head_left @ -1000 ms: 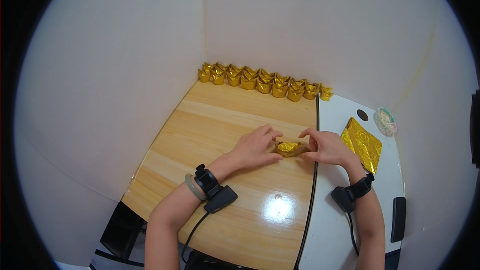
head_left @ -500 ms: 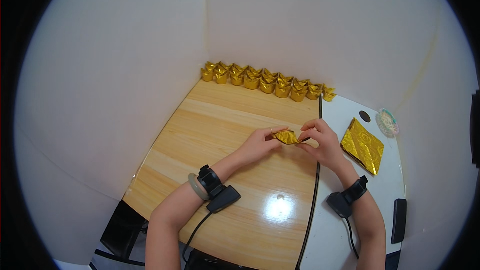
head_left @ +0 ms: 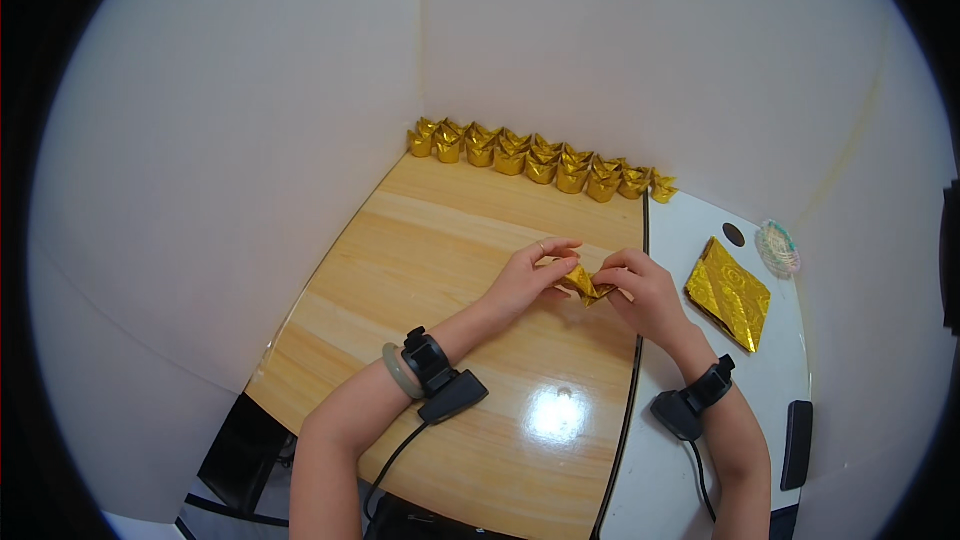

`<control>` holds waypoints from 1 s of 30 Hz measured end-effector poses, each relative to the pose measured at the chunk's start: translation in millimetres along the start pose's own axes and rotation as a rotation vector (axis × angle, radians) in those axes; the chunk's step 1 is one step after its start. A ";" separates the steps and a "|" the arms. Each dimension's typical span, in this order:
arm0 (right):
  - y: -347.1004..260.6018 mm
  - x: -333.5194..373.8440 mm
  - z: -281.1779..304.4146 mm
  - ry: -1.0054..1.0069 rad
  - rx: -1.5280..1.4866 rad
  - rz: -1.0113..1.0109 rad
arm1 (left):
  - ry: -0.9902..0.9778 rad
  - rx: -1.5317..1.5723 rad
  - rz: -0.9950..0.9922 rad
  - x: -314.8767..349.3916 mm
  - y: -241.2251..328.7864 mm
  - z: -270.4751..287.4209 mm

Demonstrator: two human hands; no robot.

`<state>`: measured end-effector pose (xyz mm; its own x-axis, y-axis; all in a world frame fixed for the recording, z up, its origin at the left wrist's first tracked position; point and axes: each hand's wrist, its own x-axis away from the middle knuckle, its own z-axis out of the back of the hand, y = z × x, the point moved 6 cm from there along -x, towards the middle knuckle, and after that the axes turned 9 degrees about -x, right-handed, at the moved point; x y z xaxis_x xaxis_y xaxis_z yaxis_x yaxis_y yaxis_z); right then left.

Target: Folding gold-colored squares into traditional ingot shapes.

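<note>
Well in from the far edge of the surface (head_left: pixel 420 230), the left hand (head_left: pixel 527 275) and right hand (head_left: pixel 645 292) are pinching opposite ends of 1 seemingly part-folded gold piece (head_left: pixel 578 281), shaped gold pieces (head_left: pixel 541 165) already lining that edge, flat gold sheets (head_left: pixel 731 295) by the right edge apparently unworked.

I wear a thin ring (head_left: pixel 542 245) on my left hand (head_left: pixel 515 288), a black wrist strap (head_left: pixel 428 352) with cabled black box (head_left: pixel 453 397) at its five o'clock, grey-green bangle (head_left: pixel 396 372) at eight; my right hand (head_left: pixel 650 300), matching strap (head_left: pixel 712 381), cable (head_left: pixel 704 475).
</note>
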<state>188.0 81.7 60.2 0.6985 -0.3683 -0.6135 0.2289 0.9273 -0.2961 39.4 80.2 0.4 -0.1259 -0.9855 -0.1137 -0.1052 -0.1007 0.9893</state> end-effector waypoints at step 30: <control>-11.0 -2.4 -9.3 0.161 -0.084 -0.066 | -0.070 0.062 -0.077 -1.6 -6.1 -0.4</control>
<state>177.5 71.8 58.2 0.5650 -0.4404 -0.6977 0.2083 0.8944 -0.3959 40.7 82.3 -5.4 -0.1837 -0.9630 -0.1972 -0.1772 -0.1648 0.9703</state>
